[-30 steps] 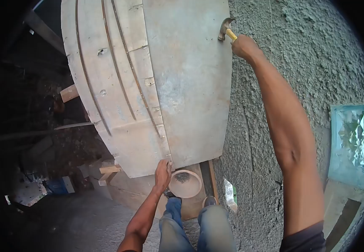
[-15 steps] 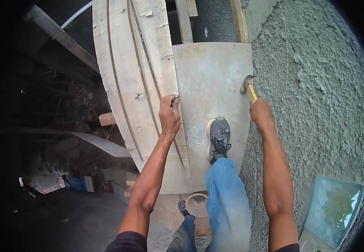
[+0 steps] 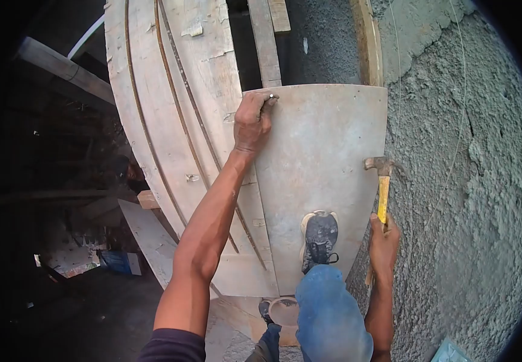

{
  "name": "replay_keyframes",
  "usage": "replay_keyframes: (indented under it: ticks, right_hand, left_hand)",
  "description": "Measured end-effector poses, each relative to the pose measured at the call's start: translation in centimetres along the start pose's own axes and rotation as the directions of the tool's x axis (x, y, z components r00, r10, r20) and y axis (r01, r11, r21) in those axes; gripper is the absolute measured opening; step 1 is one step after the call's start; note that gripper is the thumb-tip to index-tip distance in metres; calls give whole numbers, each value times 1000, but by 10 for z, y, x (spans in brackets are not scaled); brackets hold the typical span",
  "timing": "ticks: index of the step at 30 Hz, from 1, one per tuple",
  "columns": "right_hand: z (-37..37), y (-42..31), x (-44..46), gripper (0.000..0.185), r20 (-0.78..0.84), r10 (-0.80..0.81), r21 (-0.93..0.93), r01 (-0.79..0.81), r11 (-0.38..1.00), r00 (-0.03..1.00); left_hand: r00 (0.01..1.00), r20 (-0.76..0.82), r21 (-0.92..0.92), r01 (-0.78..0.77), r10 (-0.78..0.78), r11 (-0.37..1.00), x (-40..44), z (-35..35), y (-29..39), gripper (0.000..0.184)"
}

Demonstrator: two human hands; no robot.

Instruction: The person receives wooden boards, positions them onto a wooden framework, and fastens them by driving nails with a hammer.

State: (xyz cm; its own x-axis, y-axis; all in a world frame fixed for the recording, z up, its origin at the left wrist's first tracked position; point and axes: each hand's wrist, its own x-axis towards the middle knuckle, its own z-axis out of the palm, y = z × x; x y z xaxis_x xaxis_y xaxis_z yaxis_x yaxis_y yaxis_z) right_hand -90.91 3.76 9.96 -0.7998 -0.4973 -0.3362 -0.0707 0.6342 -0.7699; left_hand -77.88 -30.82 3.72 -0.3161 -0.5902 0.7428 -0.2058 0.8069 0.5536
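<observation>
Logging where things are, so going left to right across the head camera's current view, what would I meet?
Wooden block, left hand, dark shoe on the smooth panel, hammer, light-blue object at the bottom edge.

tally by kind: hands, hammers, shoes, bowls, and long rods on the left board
hands: 2
hammer: 1
shoes: 2
bowl: 1
rods: 3
total: 9
</observation>
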Motion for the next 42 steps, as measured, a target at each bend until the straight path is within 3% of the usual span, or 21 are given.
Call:
replay_keyframes:
  ticks: [1, 2, 4, 8, 10, 11, 13, 14, 16, 19, 20, 25, 26, 28, 29, 31, 32, 35, 39, 41, 42]
  right_hand:
    - [5, -12, -4, 28, 15, 18, 148, -20, 989, 1000]
    - [10, -26, -12, 28, 19, 18, 147, -21, 989, 1000]
    - [19, -51, -20, 25, 83, -84, 490, 33, 871, 993]
    - [49, -43, 2, 29, 156, -226, 393, 150, 907, 962]
    - [64, -54, 14, 33, 115, -411, 169, 390, 905, 904]
    - [67, -62, 16, 33, 117, -409, 169, 387, 906, 905]
    - [69, -86, 15, 37, 48, -594, 142, 583, 800, 803]
    - [71, -98, 14, 37, 54, -592, 140, 581, 802, 804]
    - [76, -116, 15, 38, -65, -766, 99, 768, 633, 640]
    - [97, -113, 39, 38, 69, -696, -41, 699, 714, 715]
    - [99, -116, 45, 37, 201, -542, -211, 577, 790, 816]
    - [77, -126, 28, 36, 148, -544, -215, 564, 797, 826]
    - [75, -129, 21, 38, 20, -682, -93, 681, 727, 731]
    - [73, -134, 13, 42, -172, -819, 122, 836, 535, 548]
    - [76, -130, 17, 42, -165, -821, 122, 837, 534, 547]
    - [89, -111, 34, 42, -174, -880, 202, 891, 408, 442]
    - [98, -102, 41, 41, -91, -863, 94, 867, 490, 497]
    - [102, -110, 54, 37, 165, -549, -188, 573, 798, 819]
    - [67, -129, 29, 47, 56, -637, -157, 637, 755, 769]
    - [59, -139, 8, 59, -163, -735, 464, 708, 532, 658]
    - [65, -146, 6, 62, -258, -769, 572, 733, 367, 585]
  left_hand:
    - [999, 19, 21, -26, 26, 999, 2, -1, -2, 10]
    - [1000, 20, 24, -24, 24, 999, 2, -2, -3, 10]
    - [999, 38, 16, -5, 4, 1000, -1, -2, -2, 12]
    - [998, 57, 44, -14, 12, 999, -1, -3, -1, 12]
    - [997, 82, 95, -2, -6, 995, 0, -3, 0, 15]
    - [996, 83, 96, 1, -9, 995, 0, -2, -1, 15]
    - [997, 75, 66, -24, 19, 998, 0, -2, -3, 16]
    - [997, 76, 67, -17, 12, 998, 0, -2, -3, 16]
    - [997, 70, 61, -30, 25, 998, -1, -2, -3, 18]
    - [998, 63, 50, -26, 23, 998, 0, -3, -3, 19]
    - [998, 52, 54, -33, 31, 998, 2, -3, -4, 19]
    - [986, 165, 22, 25, -28, 999, -2, -8, -3, 23]
    - [986, 162, 20, 25, -28, 999, -2, -9, 0, 23]
    - [999, -46, -81, 13, -17, 997, 2, -13, 10, 27]
    - [999, -49, -79, 18, -22, 997, 4, -12, 9, 27]
    - [929, -340, -65, 131, -145, 989, 6, -7, 5, 36]
    - [922, -354, -32, 151, -153, 988, 6, -6, 4, 38]
    - [914, -343, -87, 196, -214, 977, 8, -8, 5, 38]
    - [918, -339, -93, 185, -205, 978, 10, -8, 2, 38]
    - [911, -337, -114, 213, -239, 970, 8, -9, 4, 39]
    - [910, -337, -115, 217, -243, 969, 9, -8, 3, 39]
